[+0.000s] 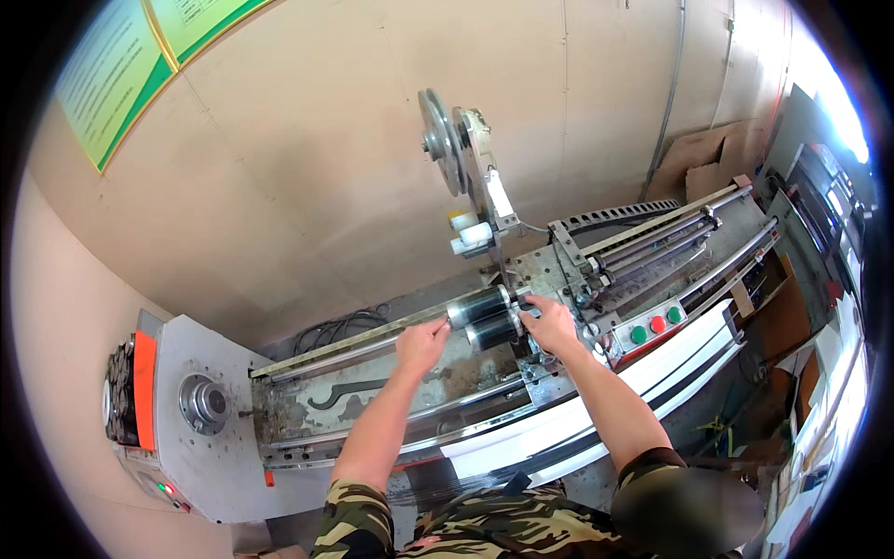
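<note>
two black cylinders [480, 306] sit over the machine bed [456, 373]. left hand [422, 347] is at their 8 o'clock, fingers curled at the upper one's silver end. right hand [551, 327] is at 3 o'clock, fingers bent by the other ends. tbh can't tell if either's gripping. hooked wrench [348, 392] lies further out at 8.

wrench [356, 387] left of rollers [480, 306]
</note>
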`<state>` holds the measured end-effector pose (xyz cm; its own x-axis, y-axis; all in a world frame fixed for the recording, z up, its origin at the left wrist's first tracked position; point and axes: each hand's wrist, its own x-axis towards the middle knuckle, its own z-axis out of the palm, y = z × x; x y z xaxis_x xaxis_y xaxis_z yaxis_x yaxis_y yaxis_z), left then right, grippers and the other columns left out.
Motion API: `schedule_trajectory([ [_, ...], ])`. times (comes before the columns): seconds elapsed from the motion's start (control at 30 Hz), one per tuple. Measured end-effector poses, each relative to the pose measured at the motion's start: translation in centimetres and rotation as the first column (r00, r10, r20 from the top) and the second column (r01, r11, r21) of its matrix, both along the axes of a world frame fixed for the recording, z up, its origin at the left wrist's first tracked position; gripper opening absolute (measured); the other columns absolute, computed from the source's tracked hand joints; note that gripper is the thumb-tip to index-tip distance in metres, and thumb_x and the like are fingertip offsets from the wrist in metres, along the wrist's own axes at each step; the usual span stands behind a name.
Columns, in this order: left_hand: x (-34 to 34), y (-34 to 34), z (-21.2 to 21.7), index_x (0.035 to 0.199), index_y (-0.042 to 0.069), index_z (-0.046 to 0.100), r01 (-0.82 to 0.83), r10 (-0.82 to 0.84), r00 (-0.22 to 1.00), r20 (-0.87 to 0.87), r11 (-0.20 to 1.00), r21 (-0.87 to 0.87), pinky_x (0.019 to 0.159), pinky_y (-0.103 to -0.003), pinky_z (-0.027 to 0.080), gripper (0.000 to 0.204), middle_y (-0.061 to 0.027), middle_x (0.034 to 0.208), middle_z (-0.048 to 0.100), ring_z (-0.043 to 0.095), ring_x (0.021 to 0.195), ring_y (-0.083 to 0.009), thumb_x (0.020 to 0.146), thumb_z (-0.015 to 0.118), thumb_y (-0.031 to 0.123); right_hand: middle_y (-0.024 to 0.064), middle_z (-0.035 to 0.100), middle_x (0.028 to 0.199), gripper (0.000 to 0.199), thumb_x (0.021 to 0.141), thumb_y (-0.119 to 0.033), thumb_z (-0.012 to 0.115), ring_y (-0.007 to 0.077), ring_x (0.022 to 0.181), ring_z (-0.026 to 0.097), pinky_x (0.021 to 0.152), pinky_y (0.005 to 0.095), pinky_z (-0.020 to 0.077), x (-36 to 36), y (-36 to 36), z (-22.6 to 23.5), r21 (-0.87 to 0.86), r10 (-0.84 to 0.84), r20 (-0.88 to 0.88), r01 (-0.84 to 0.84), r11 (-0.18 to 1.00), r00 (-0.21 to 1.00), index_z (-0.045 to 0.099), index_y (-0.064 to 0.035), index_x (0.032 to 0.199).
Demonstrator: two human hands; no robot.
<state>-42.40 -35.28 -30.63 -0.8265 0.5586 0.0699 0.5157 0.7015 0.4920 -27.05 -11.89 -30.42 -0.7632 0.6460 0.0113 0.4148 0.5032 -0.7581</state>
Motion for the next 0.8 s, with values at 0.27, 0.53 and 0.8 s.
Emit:
schedule_trajectory([
  [0.27,0.0,0.3,-0.5,0.115,0.027,0.075,0.003,-0.003,1.0,0.019,1.0,0.018,0.078,-0.044,0.054,0.033,-0.0116,0.091,0.074,0.07,0.086,-0.034,0.091,0.062,0.046,0.0166,0.07,0.12,0.045,0.085,-0.035,0.072,0.036,0.111,0.066,0.098,0.042,0.0509,-0.1,0.2,-0.4,0.025,0.008,0.001,-0.008,1.0,1.0,0.07,-0.012,0.123],
  [0.53,-0.1,0.2,-0.5,0.117,0.029,0.074,0.011,-0.011,0.999,0.033,1.0,0.022,0.082,-0.046,0.054,0.032,-0.0131,0.096,0.074,0.07,0.091,-0.036,0.092,0.06,0.043,0.0158,0.07,0.121,0.044,0.085,-0.034,0.071,0.0353,0.112,0.066,0.098,0.0416,0.0508,-0.1,0.0,0.4,0.027,0.012,0.054,-0.014,1.0,0.998,0.071,-0.0099,0.121],
  [0.8,0.2,0.1,0.5,0.115,0.025,0.075,0.025,-0.025,0.999,0.03,1.0,0.016,0.082,-0.047,0.054,0.032,-0.0141,0.096,0.074,0.07,0.091,-0.0365,0.092,0.061,0.042,0.019,0.071,0.115,0.042,0.085,-0.035,0.071,0.0373,0.108,0.067,0.095,0.0417,0.0516,-0.1,0.1,-0.6,0.103,0.015,-0.026,-0.013,0.995,1.0,0.072,-0.0089,0.118],
])
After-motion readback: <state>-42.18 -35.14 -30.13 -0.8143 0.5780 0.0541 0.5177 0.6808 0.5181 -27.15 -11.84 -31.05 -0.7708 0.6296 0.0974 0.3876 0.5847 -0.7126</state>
